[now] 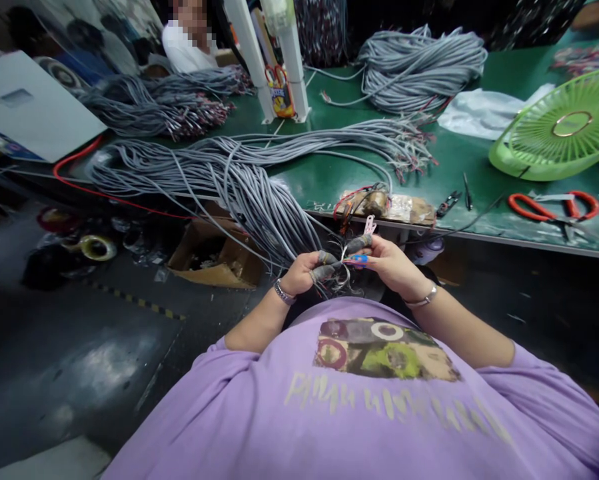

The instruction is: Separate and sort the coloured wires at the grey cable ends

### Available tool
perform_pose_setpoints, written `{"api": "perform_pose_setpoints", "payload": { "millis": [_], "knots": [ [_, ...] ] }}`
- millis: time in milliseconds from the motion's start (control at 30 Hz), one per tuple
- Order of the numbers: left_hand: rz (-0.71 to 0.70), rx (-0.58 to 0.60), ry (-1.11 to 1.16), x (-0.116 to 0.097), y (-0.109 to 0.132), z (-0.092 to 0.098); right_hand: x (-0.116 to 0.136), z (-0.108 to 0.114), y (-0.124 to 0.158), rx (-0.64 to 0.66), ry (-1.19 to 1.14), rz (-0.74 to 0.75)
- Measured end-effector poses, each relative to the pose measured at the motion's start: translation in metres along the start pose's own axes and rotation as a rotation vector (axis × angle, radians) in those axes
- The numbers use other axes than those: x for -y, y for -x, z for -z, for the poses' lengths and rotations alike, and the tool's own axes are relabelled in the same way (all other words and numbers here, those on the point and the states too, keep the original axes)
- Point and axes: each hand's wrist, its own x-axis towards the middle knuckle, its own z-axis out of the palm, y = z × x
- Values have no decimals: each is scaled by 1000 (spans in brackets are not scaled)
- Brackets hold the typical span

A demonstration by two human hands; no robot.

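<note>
My left hand is closed in a pinch at the stripped end of a grey cable, its fingertips wrapped in grey coverings. Close beside it, my right hand pinches the thin wires that come out of that end. A small blue patch shows at the right fingers; I cannot tell what it is. Loose, frayed strands hang below and around the fingertips. A thick bundle of grey cables runs from the bench down to my left hand. Just beyond the hands, a wooden board with a metal piece lies at the bench edge.
On the green bench are orange-handled pliers, small black snips, a green fan and a coil of grey cable. A cardboard box stands on the floor at left. Across the bench is another person.
</note>
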Motion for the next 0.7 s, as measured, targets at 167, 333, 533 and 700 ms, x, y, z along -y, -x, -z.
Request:
{"api": "perform_pose_setpoints", "payload": {
  "millis": [167,333,533,700],
  "knots": [
    [41,213,-43,-6,-7,6,-2,1,0,71,-207,-209],
    [-16,360,-170,-18,-15,3,1,4,1,151,-293,-318],
    [57,304,-37,-17,-17,1,2,6,1,185,-262,-266],
    [22,-20,238,1,-17,6,2,11,1,136,-277,-272]
  ]
}}
